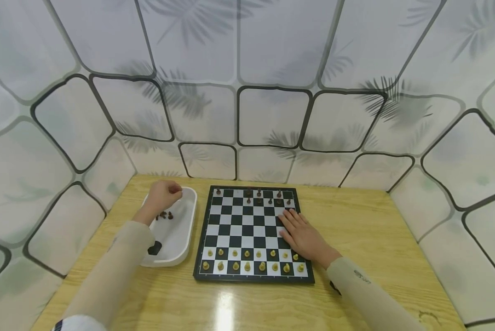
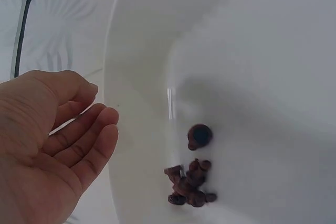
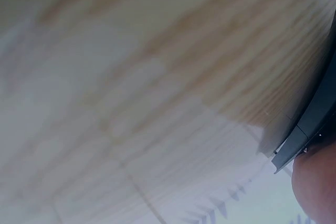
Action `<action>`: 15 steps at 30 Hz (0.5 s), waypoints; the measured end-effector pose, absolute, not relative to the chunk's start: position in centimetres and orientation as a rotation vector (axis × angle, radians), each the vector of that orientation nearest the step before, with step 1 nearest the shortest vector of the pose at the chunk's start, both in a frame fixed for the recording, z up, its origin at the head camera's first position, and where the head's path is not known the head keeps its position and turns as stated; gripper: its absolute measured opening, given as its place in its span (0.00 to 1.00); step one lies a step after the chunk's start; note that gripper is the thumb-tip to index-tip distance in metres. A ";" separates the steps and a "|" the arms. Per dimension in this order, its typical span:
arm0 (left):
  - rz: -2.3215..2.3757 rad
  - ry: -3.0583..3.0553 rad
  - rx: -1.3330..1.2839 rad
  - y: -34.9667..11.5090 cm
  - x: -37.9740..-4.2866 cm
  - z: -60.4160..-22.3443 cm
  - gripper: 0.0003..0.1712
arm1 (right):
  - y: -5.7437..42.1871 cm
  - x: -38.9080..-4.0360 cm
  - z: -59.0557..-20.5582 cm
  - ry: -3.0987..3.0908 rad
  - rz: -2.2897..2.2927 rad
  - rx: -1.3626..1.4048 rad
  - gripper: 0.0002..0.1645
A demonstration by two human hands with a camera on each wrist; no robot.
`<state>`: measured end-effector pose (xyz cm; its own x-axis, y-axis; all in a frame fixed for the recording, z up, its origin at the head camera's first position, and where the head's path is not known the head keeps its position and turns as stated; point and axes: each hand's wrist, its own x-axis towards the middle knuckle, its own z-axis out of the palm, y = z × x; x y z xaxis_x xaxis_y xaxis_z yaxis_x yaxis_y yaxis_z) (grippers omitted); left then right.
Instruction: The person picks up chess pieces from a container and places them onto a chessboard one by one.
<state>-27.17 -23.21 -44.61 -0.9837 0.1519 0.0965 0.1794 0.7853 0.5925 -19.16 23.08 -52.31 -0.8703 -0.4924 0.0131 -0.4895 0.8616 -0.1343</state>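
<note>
Above the far part of a white tray (image 1: 181,236) hovers my left hand (image 1: 162,198). Its fingers are loosely bent, and the left wrist view shows nothing between them. Several dark brown chess pieces (image 2: 191,182) lie in a small cluster in the tray, with a single brown piece (image 2: 200,136) just beside them. My right hand (image 1: 304,235) rests flat, fingers straight, on the right side of a black-and-white chessboard (image 1: 237,219). Yellow pieces (image 1: 247,253) fill the board's two near rows. A few brown pieces (image 1: 249,201) stand in its two far rows.
A small black item (image 1: 154,248) lies in the tray's near left corner, partly behind the left sleeve. The wooden table (image 1: 355,220) meets a patterned curtain or wall (image 1: 272,115) at the back and sides. Mostly blurred tabletop fills the right wrist view.
</note>
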 end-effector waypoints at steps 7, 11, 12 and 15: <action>-0.940 -2.963 -0.235 -24.8 -26.4 -45.2 0.16 | 23.1 -19.2 -52.4 3.012 -0.219 -0.805 0.38; -0.922 -3.016 -0.163 -25.3 -25.9 -45.1 0.18 | 23.1 -19.3 -52.5 3.008 -0.213 -0.797 0.38; -0.921 -3.027 -0.145 -25.3 -25.8 -45.0 0.19 | 23.1 -19.3 -52.6 3.007 -0.212 -0.796 0.38; -0.901 -3.047 -0.116 -25.4 -25.7 -45.0 0.20 | 23.1 -19.3 -52.6 3.002 -0.201 -0.787 0.38</action>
